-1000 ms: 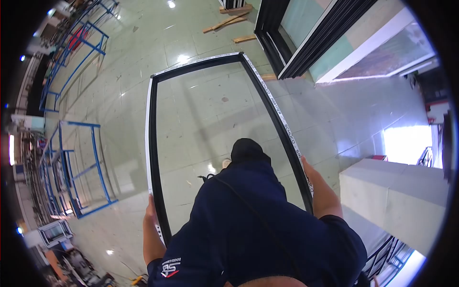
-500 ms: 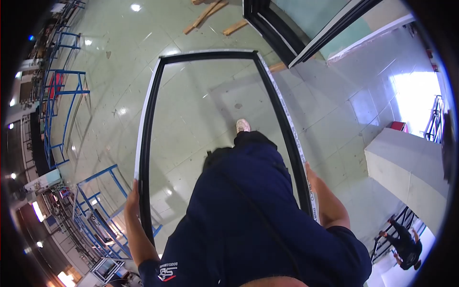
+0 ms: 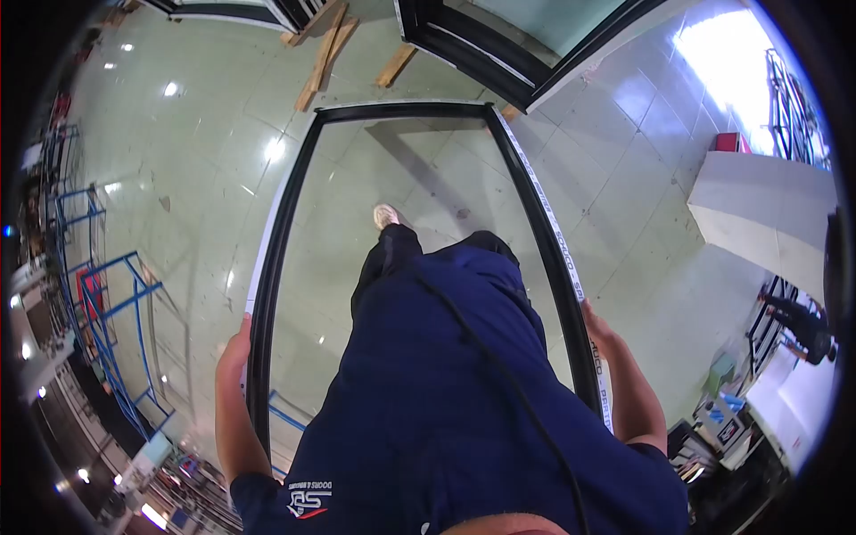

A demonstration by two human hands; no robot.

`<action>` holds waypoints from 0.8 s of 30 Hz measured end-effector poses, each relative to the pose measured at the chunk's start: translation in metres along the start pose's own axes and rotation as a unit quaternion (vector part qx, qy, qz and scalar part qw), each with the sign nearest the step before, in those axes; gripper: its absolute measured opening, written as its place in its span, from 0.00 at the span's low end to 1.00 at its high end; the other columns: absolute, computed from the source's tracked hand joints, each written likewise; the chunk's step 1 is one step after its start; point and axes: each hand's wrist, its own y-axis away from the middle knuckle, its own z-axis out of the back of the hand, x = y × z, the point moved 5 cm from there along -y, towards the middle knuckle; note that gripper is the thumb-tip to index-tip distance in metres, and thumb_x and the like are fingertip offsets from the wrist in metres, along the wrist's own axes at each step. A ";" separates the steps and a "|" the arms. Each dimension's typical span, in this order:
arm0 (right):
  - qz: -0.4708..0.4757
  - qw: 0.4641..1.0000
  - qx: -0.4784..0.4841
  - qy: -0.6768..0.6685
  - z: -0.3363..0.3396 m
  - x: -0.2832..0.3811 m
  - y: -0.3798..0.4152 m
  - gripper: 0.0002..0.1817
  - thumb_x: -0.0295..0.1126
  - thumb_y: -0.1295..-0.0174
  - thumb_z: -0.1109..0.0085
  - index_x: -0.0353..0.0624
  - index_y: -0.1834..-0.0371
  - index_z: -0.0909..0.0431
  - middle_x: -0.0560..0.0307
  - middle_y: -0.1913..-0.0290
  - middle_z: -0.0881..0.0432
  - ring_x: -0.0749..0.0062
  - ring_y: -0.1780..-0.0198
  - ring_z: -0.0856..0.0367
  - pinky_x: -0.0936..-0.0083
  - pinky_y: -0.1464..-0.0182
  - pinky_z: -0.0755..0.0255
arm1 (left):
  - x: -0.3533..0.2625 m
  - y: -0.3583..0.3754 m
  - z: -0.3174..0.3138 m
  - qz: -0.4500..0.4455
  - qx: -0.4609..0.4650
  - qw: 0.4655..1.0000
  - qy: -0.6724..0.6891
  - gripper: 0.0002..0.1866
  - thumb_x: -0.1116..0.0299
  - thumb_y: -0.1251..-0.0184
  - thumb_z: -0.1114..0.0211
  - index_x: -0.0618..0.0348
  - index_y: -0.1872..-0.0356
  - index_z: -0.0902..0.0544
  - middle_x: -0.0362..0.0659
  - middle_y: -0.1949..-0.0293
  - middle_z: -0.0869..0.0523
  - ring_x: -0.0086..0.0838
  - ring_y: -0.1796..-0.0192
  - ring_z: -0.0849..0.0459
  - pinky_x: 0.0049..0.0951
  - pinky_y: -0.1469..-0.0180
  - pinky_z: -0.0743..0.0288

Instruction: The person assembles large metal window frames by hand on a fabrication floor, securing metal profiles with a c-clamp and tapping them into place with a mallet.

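A large black window frame [image 3: 406,111], with white printed tape along its outer edges, is carried around the front of my body. My left hand [image 3: 234,349] is closed on its left side bar, and my right hand [image 3: 601,328] is closed on the right one. The fingers of both hands are partly hidden behind the bars. No pane fills the frame; the floor, my navy shirt [image 3: 446,357] and one light shoe [image 3: 385,215] show through the opening.
Ahead stands another black-framed glazed unit [image 3: 499,53], with wooden battens [image 3: 325,58] on the floor beside it. Blue metal racks [image 3: 111,285] line the left. To the right are a white partition [image 3: 758,209], a red box [image 3: 728,143] and another person [image 3: 802,325].
I have stepped forward and turned to the right with the frame still in both hands. The glazed unit and battens appear closer and further left. A different foot is now forward.
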 end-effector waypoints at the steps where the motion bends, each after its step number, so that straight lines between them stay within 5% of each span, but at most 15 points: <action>1: -0.012 1.000 -0.018 -0.004 -0.012 0.011 0.016 0.48 0.74 0.36 0.76 0.42 0.35 0.30 0.46 0.45 0.23 0.58 0.44 0.24 0.57 0.42 0.31 | -0.009 -0.018 0.015 -0.006 0.000 1.000 -0.006 0.42 0.32 0.30 0.61 0.65 0.45 0.20 0.48 0.52 0.15 0.33 0.49 0.20 0.30 0.43 0.30; 5: -0.016 0.998 0.014 -0.067 -0.049 0.020 0.021 0.47 0.73 0.36 0.78 0.47 0.33 0.32 0.48 0.44 0.23 0.58 0.44 0.24 0.54 0.41 0.32 | -0.057 -0.075 0.054 -0.032 -0.006 0.998 -0.059 0.44 0.31 0.30 0.61 0.68 0.44 0.21 0.51 0.47 0.17 0.33 0.45 0.22 0.30 0.38 0.34; 7: -0.047 0.997 -0.006 -0.068 -0.059 0.006 0.006 0.46 0.73 0.35 0.78 0.45 0.34 0.31 0.49 0.47 0.21 0.60 0.49 0.22 0.56 0.44 0.29 | -0.094 -0.096 0.067 -0.005 0.060 0.992 -0.110 0.46 0.30 0.31 0.63 0.70 0.40 0.25 0.55 0.43 0.20 0.38 0.40 0.24 0.34 0.36 0.36; 10: -0.041 0.991 0.016 -0.126 -0.088 0.019 0.012 0.46 0.73 0.36 0.77 0.47 0.33 0.32 0.49 0.47 0.22 0.64 0.51 0.22 0.60 0.48 0.26 | -0.116 -0.165 0.099 -0.023 0.028 0.987 -0.155 0.47 0.29 0.32 0.64 0.70 0.43 0.23 0.55 0.47 0.18 0.38 0.43 0.22 0.34 0.38 0.34; 16: -0.061 0.979 0.029 -0.193 -0.124 0.051 0.030 0.46 0.72 0.35 0.75 0.43 0.35 0.31 0.50 0.51 0.21 0.65 0.54 0.21 0.61 0.52 0.24 | -0.241 -0.156 0.125 -0.047 0.058 0.977 -0.200 0.48 0.28 0.32 0.65 0.69 0.44 0.21 0.56 0.50 0.17 0.39 0.46 0.21 0.36 0.40 0.32; 19: -0.056 0.980 0.013 -0.192 -0.126 0.056 0.021 0.48 0.72 0.34 0.75 0.38 0.30 0.37 0.43 0.38 0.27 0.60 0.41 0.27 0.62 0.41 0.31 | -0.318 -0.105 0.121 -0.038 0.023 0.952 -0.302 0.47 0.28 0.32 0.65 0.67 0.42 0.22 0.56 0.49 0.18 0.39 0.46 0.21 0.37 0.40 0.31; 21: -0.050 0.979 -0.021 -0.195 -0.123 0.054 0.015 0.46 0.72 0.35 0.73 0.41 0.41 0.26 0.53 0.57 0.20 0.68 0.57 0.22 0.66 0.57 0.24 | -0.323 -0.148 0.144 -0.038 -0.012 0.942 -0.333 0.46 0.29 0.31 0.66 0.64 0.42 0.22 0.55 0.48 0.18 0.39 0.45 0.21 0.37 0.40 0.31; 24: -0.028 0.974 0.011 -0.225 -0.115 0.081 0.021 0.44 0.71 0.33 0.74 0.41 0.44 0.24 0.54 0.60 0.20 0.70 0.60 0.22 0.69 0.58 0.24 | -0.347 -0.169 0.152 0.011 0.037 0.965 -0.258 0.46 0.28 0.32 0.66 0.62 0.38 0.24 0.53 0.45 0.19 0.41 0.43 0.23 0.40 0.39 0.32</action>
